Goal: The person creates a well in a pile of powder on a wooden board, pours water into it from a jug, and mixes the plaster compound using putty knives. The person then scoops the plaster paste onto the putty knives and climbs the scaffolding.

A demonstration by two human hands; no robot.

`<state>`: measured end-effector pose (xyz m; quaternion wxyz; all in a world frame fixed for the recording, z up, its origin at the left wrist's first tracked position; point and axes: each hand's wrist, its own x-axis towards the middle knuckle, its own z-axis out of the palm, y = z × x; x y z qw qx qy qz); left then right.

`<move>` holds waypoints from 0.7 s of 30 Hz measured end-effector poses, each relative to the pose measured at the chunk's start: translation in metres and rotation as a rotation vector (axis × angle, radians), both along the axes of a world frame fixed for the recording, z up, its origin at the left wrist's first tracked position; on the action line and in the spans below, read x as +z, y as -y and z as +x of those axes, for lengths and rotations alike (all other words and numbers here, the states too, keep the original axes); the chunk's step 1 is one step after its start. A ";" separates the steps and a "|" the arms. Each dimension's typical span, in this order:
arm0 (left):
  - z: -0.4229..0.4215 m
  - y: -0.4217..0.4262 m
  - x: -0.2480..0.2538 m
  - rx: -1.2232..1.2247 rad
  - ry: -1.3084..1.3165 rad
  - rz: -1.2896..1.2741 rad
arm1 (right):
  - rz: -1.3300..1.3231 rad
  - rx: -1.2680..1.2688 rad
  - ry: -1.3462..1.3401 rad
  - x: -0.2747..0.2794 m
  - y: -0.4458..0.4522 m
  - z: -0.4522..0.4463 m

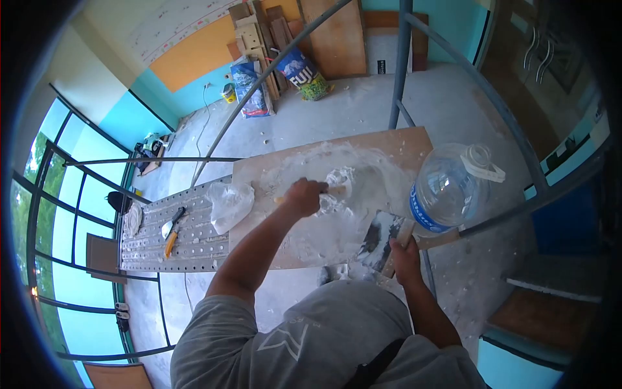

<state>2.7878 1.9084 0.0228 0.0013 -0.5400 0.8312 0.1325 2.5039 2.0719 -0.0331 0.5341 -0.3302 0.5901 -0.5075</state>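
My left hand (303, 198) is closed around the handle of a small tool whose far end sits at white wet plaster (340, 185) on the wooden board (408, 139). On the right, my right hand (406, 259) grips a wide putty knife (382, 240), its flat blade smeared with grey and white, held over the board's near right edge. A large clear plastic bottle (447, 188) with a blue label stands on the board's right end. Left of my left hand lies a crumpled clear plastic bag (230, 206).
The board rests on a perforated metal platform (201, 243), where a scraper (172, 222) and a yellow-handled cutter (170, 245) lie. Scaffold poles (400, 65) rise around it. On the floor beyond stand bags (303, 72) and leaning wood panels (334, 39).
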 end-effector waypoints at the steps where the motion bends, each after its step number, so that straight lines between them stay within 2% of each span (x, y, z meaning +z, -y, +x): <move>1: -0.003 -0.010 -0.004 -0.029 -0.001 -0.032 | 0.013 -0.007 0.040 -0.002 0.001 0.000; 2: 0.003 -0.024 -0.005 -0.072 0.008 -0.007 | 0.028 -0.019 0.071 -0.003 -0.001 0.000; 5: 0.039 -0.024 0.006 0.068 -0.153 0.143 | 0.082 -0.037 0.200 0.004 0.007 0.006; 9: 0.049 -0.052 0.041 0.428 -0.409 0.095 | 0.180 -0.125 0.461 0.014 0.019 0.022; 10: 0.049 -0.060 0.046 0.494 -0.467 0.053 | 0.177 -0.153 0.522 0.013 0.026 0.029; 13: 0.057 -0.076 0.025 0.606 -0.850 -0.145 | 0.239 -0.144 0.643 0.002 0.053 0.054; 16: 0.043 -0.092 0.028 0.561 -1.248 -0.332 | 0.259 -0.121 0.679 0.006 0.073 0.084; 19: 0.035 -0.111 0.042 0.575 -1.246 -0.459 | 0.254 -0.030 0.797 0.010 0.087 0.106; 21: 0.037 -0.124 0.034 0.487 -1.176 -0.400 | 0.234 -0.012 0.851 0.021 0.093 0.121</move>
